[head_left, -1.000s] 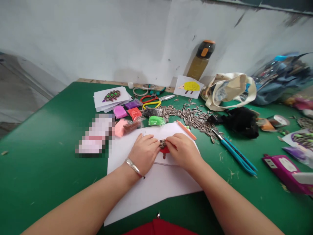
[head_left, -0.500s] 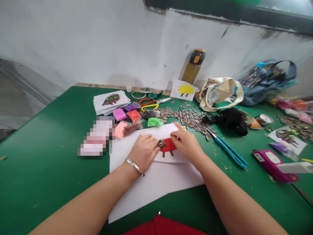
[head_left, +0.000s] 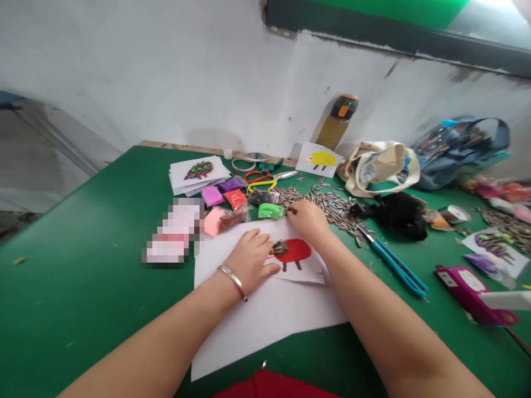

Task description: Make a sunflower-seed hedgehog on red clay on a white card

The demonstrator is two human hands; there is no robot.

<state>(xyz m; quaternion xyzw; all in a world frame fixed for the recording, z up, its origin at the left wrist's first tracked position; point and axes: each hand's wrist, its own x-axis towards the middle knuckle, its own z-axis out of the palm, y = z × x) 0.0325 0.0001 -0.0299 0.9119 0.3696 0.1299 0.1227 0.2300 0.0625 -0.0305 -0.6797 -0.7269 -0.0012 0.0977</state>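
Note:
A small white card on the larger white sheet (head_left: 240,326) bears a red clay animal body (head_left: 299,251) with two brown legs. Several striped sunflower seeds (head_left: 281,247) overlap on the body's left end. My left hand (head_left: 249,262) lies flat across the card's left side, fingers stretched out beside those seeds. Beyond the card, my right hand (head_left: 309,220) is at the near edge of the loose seed pile (head_left: 332,205). Its fingers are pinched together, with a small dark sunflower seed (head_left: 292,210) showing at the tips. A green clay packet (head_left: 270,211) lies just left of them.
Several clay packets (head_left: 212,195), scissors (head_left: 265,182) and stacked cards (head_left: 178,174) lie behind and left. A blue utility knife (head_left: 394,262), black cloth (head_left: 400,215) and magenta device (head_left: 473,293) lie right. A bottle (head_left: 335,124) and bags (head_left: 379,168) stand along the wall.
My right hand has moved off the red body, away from me to the seeds. My left hand stays on the card, its thumb now spread lower. The view has shifted slightly.

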